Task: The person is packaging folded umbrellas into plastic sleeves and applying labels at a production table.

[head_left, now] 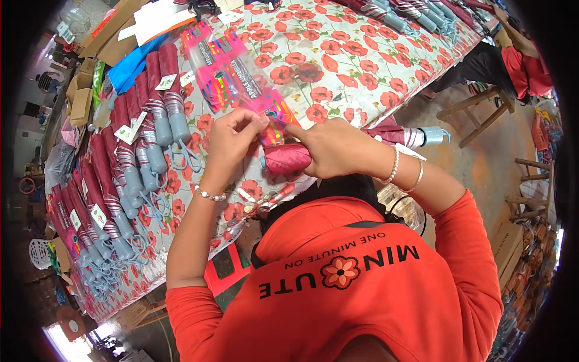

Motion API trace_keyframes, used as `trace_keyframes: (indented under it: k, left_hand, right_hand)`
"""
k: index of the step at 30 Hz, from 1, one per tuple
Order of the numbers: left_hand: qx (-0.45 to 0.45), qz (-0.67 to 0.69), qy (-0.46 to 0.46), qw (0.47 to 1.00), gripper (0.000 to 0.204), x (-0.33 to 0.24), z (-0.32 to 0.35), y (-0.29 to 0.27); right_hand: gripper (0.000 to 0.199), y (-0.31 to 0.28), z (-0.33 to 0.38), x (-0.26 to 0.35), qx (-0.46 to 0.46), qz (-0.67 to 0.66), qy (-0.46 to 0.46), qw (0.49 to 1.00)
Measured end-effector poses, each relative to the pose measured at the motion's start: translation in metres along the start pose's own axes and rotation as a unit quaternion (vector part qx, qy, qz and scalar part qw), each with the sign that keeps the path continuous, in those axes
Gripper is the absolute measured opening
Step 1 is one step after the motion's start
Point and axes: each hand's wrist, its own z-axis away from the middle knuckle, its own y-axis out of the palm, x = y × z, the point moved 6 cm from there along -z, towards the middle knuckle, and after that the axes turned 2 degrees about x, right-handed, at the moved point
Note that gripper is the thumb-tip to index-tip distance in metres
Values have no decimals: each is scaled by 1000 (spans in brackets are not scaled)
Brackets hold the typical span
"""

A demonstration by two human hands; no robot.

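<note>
A folded maroon umbrella (287, 159) lies across the table's near edge, and its grey-blue handle (432, 136) sticks out to the right beyond my forearm. Wrapped over it is my right hand (338, 146), closed, with the thumb reaching toward a printed pink plastic sleeve (275, 131). My left hand (236, 134) is closed in a pinch at that sleeve's edge, just left of the umbrella's end; the fingertips partly hide what they grip. More pink and clear printed sleeves (223, 71) lie in an overlapping stack just beyond my hands.
Several maroon umbrellas (123, 145) with grey-blue handles lie in rows at the left. The table wears a poppy-print cloth (356, 57). More umbrellas (416, 17) lie at the far right. Cardboard boxes (81, 99) stand at far left; a wooden stool (479, 114) and another person (525, 66) are at right.
</note>
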Motion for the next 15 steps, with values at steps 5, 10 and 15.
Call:
trace_keyframes:
  k: [5,10,15]
  left_hand:
    - [-64,-111,105,986,9,-13,-4,5]
    - [-88,-264,215,936,8,-14,1,15]
    - [-96,-293,242,920,13,-16,-5,25]
  right_hand:
    - [59,-9,-4,-5,-14,-6,9,1000]
    - [48,-36,-4,-31,-76,-152,53,984]
    - [43,-32,-10,-34,-56,-98,65,992]
